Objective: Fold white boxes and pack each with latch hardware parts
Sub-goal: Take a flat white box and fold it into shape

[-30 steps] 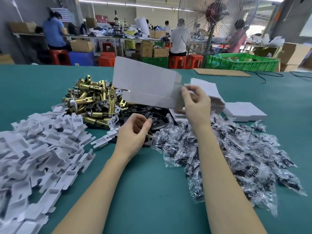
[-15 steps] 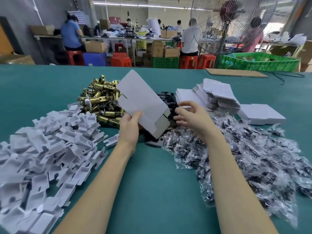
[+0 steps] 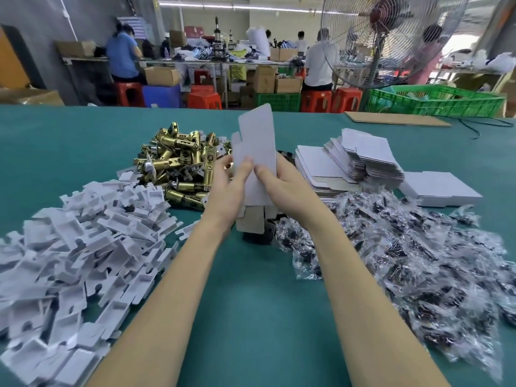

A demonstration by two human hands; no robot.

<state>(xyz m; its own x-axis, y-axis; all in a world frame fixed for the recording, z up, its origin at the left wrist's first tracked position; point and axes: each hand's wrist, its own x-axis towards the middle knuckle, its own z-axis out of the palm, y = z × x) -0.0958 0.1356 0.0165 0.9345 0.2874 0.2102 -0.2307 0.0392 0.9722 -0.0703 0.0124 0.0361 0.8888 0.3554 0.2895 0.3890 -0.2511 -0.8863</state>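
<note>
We hold 1 flat white box blank (image 3: 258, 152) upright above the middle of the green desk (image 3: 251, 303), with both hands curled round it: the left hand (image 3: 227, 188) grips its left edge, the right hand (image 3: 282, 185) grips its right edge, and both thumbs press on the near face. Its lower flaps hang below our wrists. Behind the left hand lies a heap of brass latch bolts (image 3: 181, 160). To our left spreads a pile of white card inserts (image 3: 75, 247); to our right, a pile of clear bags of dark parts (image 3: 405, 261). Beyond those bags sits a stack of flat box blanks (image 3: 349, 163), with a folded white box (image 3: 438, 188) beside it.
</note>
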